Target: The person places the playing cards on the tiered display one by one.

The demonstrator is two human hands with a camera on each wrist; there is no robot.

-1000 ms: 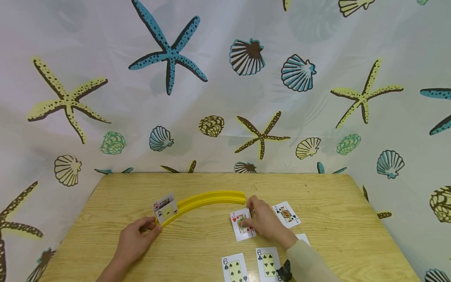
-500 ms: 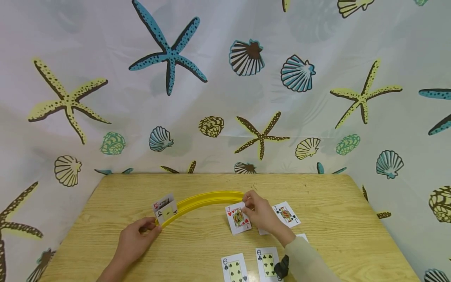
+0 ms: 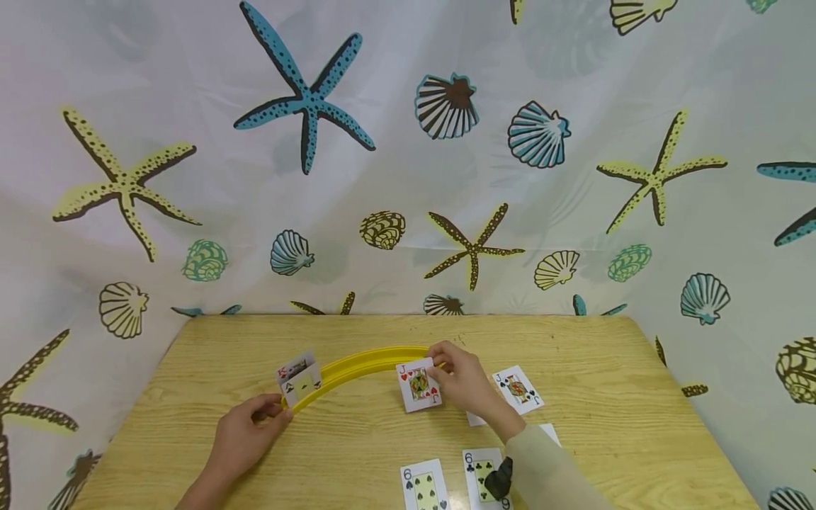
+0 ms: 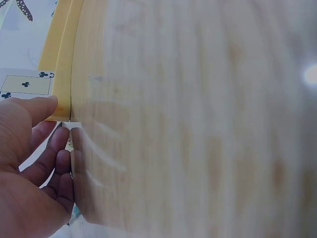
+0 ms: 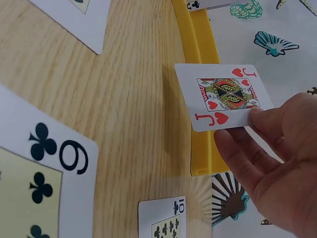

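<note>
My right hand (image 3: 465,379) pinches the jack of hearts (image 3: 416,384) by its right edge, thumb on the face and fingers behind. The raised card overlaps the front of a curved yellow card holder (image 3: 363,363) near its right end. At the holder's left end, my left hand (image 3: 247,430) grips the tip, with the thumb (image 4: 43,108) on the near face. Beside that thumb, a club card (image 3: 302,385) stands in the holder's groove, and a red king (image 3: 295,363) stands behind it.
Face up on the wooden table (image 3: 344,460) lie the six of spades (image 3: 426,485), six of clubs (image 3: 483,473) and jack of spades (image 3: 518,389). A ten of clubs (image 5: 162,218) is partly hidden by my right hand in the head view. A patterned cloth (image 3: 395,163) hangs behind.
My right hand has lifted the jack of hearts off the table and moved it left and back, over to the holder's front. The left hand has stayed in place.
</note>
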